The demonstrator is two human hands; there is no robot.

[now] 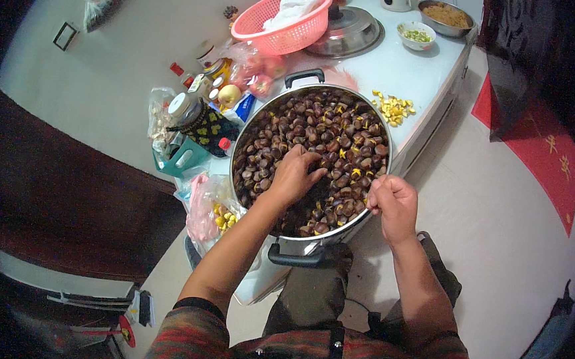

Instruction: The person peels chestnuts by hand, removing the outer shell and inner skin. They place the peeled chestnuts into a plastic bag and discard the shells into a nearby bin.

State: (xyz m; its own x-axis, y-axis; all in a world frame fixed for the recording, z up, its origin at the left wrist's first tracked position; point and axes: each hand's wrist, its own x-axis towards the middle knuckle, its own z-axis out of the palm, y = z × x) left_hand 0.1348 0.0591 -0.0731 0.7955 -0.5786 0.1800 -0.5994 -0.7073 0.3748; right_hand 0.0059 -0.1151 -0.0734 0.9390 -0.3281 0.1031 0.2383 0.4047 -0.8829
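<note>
A large steel pot with black handles is filled with dark brown chestnuts, several split to show yellow flesh. My left hand reaches into the pot, on top of the chestnuts. Its thumb and forefinger are spread with nothing visible between them. By the pot's right rim, my right hand is curled, thumb against fingers. Whether a small thing is pinched in it, I cannot tell. Small yellow pieces lie heaped on the white tabletop beyond the rim.
A pink plastic colander holding a white bag stands behind the pot, beside a metal lid. Apples, jars and bags crowd the left. A bowl of chopped greens and a metal basin sit far right.
</note>
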